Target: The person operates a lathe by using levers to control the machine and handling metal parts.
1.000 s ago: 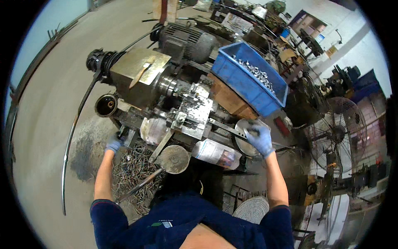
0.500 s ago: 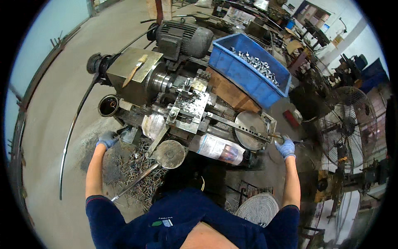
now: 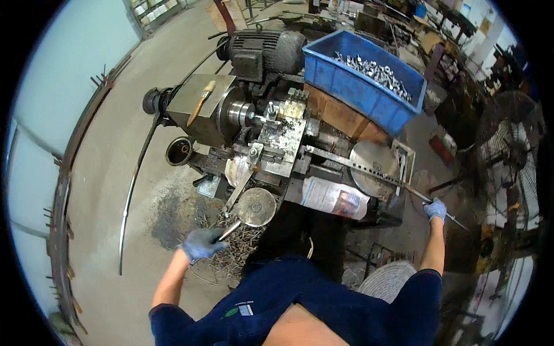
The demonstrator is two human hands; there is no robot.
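Note:
My right hand (image 3: 435, 210), in a blue-grey glove, is closed round a thin metal lever rod (image 3: 418, 194), whose tip sticks out past the fingers. The rod joins a flat bar with a row of holes (image 3: 358, 165), which lies across a large metal disc (image 3: 369, 158) on the small lathe. My left hand (image 3: 202, 243), gloved too, is at a metal lever handle (image 3: 231, 232) that slants down from a smaller round plate (image 3: 255, 207). Motion blurs its fingers, so their grip is unclear. Between the hands are the dark, chip-covered tool slide (image 3: 280, 138) and the chuck (image 3: 240, 113).
A blue crate (image 3: 363, 95) of small metal parts stands behind the lathe, beside a motor (image 3: 265, 55). A brush (image 3: 201, 104) lies on the headstock. Metal rods and scraps (image 3: 231, 254) litter the floor below. A fan (image 3: 508, 155) stands at the right.
My left hand has moved from beside the small metal block, right and nearer to me, to the lever handle. My right hand stays at its rod. The view has shifted left.

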